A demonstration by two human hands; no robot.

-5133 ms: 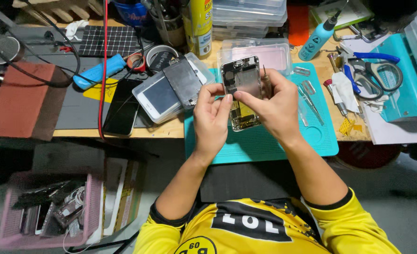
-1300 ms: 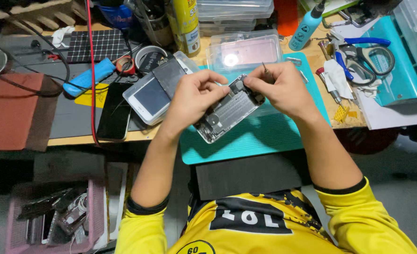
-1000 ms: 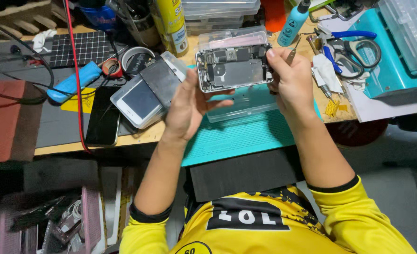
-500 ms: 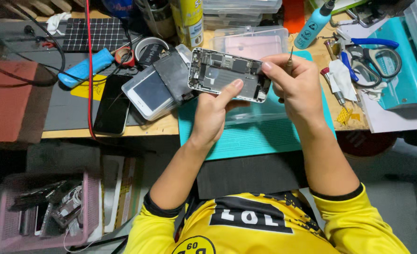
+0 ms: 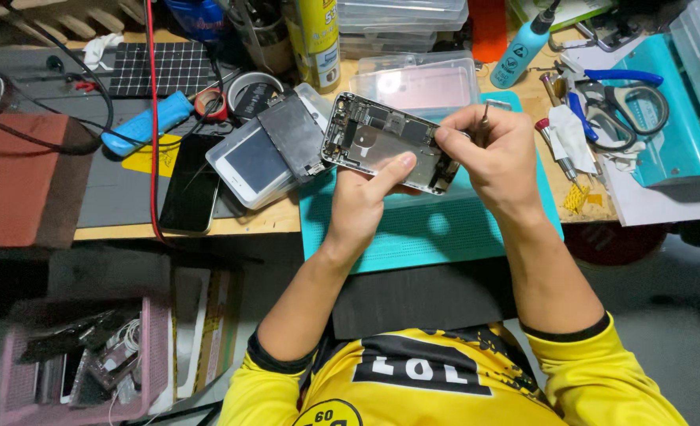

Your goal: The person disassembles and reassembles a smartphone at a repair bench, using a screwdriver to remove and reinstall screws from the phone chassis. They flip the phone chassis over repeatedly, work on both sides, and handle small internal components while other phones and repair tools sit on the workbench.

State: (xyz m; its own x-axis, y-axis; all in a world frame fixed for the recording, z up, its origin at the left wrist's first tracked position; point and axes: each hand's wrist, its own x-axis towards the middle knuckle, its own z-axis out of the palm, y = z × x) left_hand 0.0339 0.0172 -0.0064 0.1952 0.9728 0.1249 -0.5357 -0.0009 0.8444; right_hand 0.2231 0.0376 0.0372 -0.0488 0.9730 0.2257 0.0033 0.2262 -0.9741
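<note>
Cluttered with repair gear, the wooden table (image 5: 239, 227) is filling the upper half of the head view, with a teal work mat (image 5: 437, 229) lying at its near edge in front of a person in a yellow shirt. Both hands are working above that mat on an opened phone (image 5: 385, 143), which is being held in the air with its inside facing up, so the boards and metal plates are showing and the screen is already off. The left hand (image 5: 366, 201) is gripping the phone from below, fingers curled under it and the thumb pressing flat on the exposed inside. The right hand (image 5: 496, 158) is steadying the phone's right end while pinching a thin metal tool (image 5: 484, 120) upright between thumb and fingers; whether its tip is touching a part I cannot tell. Judging from this, the opening is done, but the inner parts are mostly still sitting in place, so the work inside seems to be at an early or middle stage. Just left of the phone, a detached dark screen panel (image 5: 291, 136) is resting on another phone in a clear case (image 5: 249, 164), and a black phone (image 5: 188, 185) is lying further left. A clear plastic box (image 5: 421, 83) is sitting behind the hands, with a blue bottle (image 5: 524, 43), scissors (image 5: 630, 99) and a yellow spray can (image 5: 317, 39) standing or lying around.
</note>
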